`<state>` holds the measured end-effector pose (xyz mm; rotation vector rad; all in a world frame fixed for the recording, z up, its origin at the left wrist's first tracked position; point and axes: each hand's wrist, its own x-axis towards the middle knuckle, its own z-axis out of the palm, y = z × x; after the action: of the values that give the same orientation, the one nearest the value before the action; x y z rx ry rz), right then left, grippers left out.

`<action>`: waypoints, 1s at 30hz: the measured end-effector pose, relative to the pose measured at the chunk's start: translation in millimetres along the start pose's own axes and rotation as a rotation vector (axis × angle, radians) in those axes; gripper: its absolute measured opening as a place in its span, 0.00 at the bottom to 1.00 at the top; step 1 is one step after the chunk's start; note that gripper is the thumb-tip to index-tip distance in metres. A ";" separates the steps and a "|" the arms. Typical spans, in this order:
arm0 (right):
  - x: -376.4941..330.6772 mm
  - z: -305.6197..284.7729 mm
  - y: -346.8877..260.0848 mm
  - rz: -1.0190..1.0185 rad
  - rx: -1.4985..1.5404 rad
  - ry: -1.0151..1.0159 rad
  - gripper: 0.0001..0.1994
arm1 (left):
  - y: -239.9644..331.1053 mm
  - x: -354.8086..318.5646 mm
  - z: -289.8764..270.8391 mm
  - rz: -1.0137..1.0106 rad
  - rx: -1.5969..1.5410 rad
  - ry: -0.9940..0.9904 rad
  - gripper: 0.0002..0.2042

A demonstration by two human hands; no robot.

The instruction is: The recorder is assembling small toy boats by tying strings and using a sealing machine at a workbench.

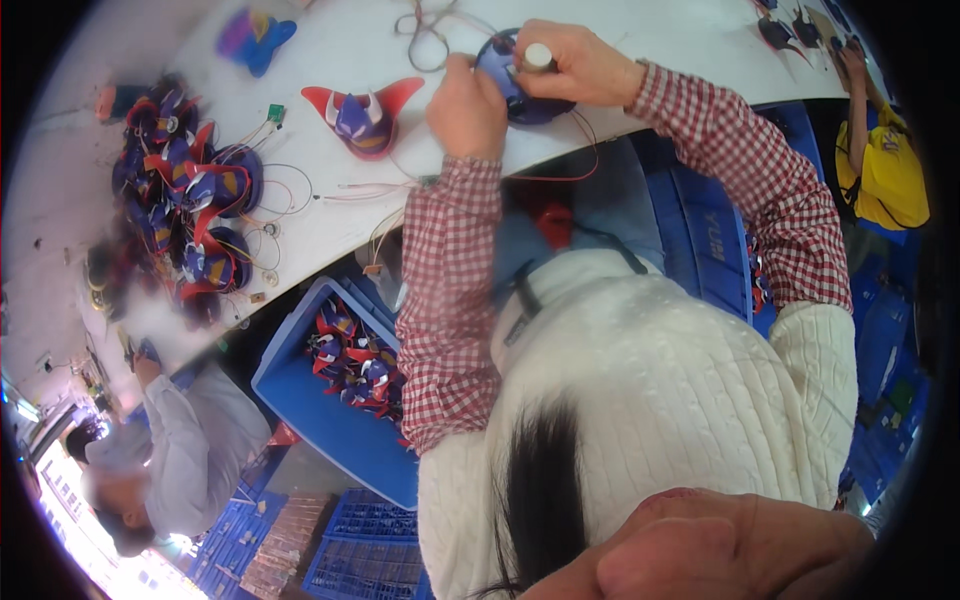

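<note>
At the table's near edge my left hand (468, 108) is closed, its fingertips gripping the side of a dark blue rounded plastic part (495, 62). Above that part, my right hand (580, 65) wraps round an upright tool with a round pale end (538, 55); its lower tip is hidden. Thin wires (590, 150) trail from the part over the table edge. Left of my left hand stands a purple toy head with red wings and white horns (362, 122).
A pile of similar toy heads with loose wires (195, 185) covers the table's left. Further back lies a blue and purple piece (255, 40). Below the edge, a blue bin (300, 370) holds several red and purple pieces. Co-workers sit at lower left (200, 420) and far right (890, 175).
</note>
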<state>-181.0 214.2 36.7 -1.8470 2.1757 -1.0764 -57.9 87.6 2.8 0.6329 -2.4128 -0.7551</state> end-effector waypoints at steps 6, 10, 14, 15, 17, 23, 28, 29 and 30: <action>6.8 3.6 -16.4 -0.016 -0.021 0.011 0.09 | -3.2 -5.4 -18.4 0.048 -0.119 0.048 0.09; -18.4 -3.0 -32.4 0.183 0.196 0.289 0.14 | 13.6 -47.4 -85.7 0.172 -0.235 0.134 0.09; -51.4 2.1 -79.1 0.074 0.153 0.112 0.19 | -17.6 -133.9 -124.7 -0.202 -0.244 0.180 0.08; -51.8 13.3 -87.6 0.073 0.215 -0.116 0.19 | -27.6 -151.8 -124.1 -0.236 -0.212 0.177 0.10; -31.2 50.8 -105.3 0.018 0.096 -0.025 0.17 | -42.5 -181.6 -119.0 -0.303 -0.177 0.220 0.11; 14.4 100.7 -86.5 0.048 -0.118 -0.157 0.12 | -76.3 -197.8 -120.4 -0.577 -0.305 0.353 0.17; 36.8 103.8 -94.7 0.219 -0.055 -0.401 0.11 | -91.6 -177.2 -127.8 -0.732 -0.741 0.369 0.16; 39.1 101.8 -95.1 0.299 -0.013 -0.455 0.10 | -91.7 -175.2 -127.2 -0.764 -0.876 0.368 0.15; 40.8 102.3 -95.4 0.379 0.029 -0.508 0.10 | -92.1 -176.1 -128.6 -0.794 -1.012 0.365 0.15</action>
<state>-62.3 130.1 28.2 -1.4077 2.0576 -0.4936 176.8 71.4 -24.2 1.1195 -1.1269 -1.7890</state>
